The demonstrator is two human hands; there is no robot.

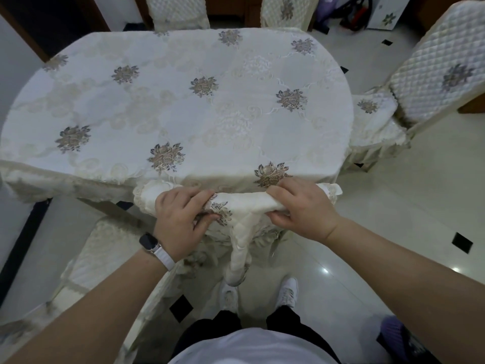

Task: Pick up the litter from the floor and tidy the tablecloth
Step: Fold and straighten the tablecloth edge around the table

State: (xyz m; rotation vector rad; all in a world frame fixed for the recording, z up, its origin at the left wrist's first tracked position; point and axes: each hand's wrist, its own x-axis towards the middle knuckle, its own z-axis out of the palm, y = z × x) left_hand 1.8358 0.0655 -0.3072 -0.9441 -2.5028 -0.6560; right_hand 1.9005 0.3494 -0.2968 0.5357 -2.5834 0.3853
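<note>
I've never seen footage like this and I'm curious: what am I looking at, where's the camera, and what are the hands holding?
There is no machine here. A person wears one wide-angle camera on the head, and it looks forward and down. The left hand, with a watch at its wrist, and the right hand both grip a bunched cream cloth. Just beyond it spreads a flowered tablecloth. Covered chairs stand around it.
</note>
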